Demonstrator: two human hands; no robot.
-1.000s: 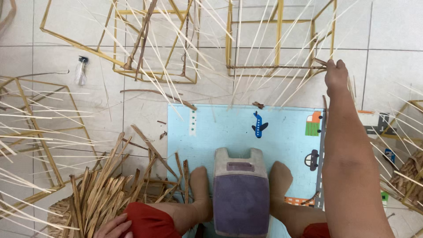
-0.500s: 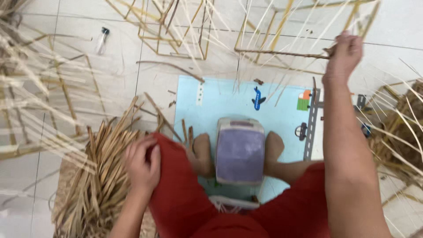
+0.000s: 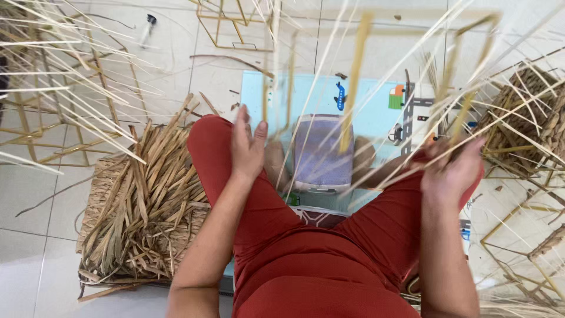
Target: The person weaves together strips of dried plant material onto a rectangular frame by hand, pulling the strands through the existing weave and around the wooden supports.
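My right hand is closed on the lower edge of a yellow stick frame with long thin pale spokes. The frame hangs blurred in the air close above my lap. My left hand is raised over my left knee with fingers spread and holds nothing; it is near the frame's left spokes. I sit in red trousers with a purple box-like stool between my feet on a light blue play mat.
A pile of dried leaf strips lies on a woven mat at my left. Other stick frames stand at the far left and top. A woven basket and more frames crowd the right side.
My right hand has pulled the stick frame from the far floor in toward my lap. My left hand has left the leaf pile and risen, open, over my left knee.
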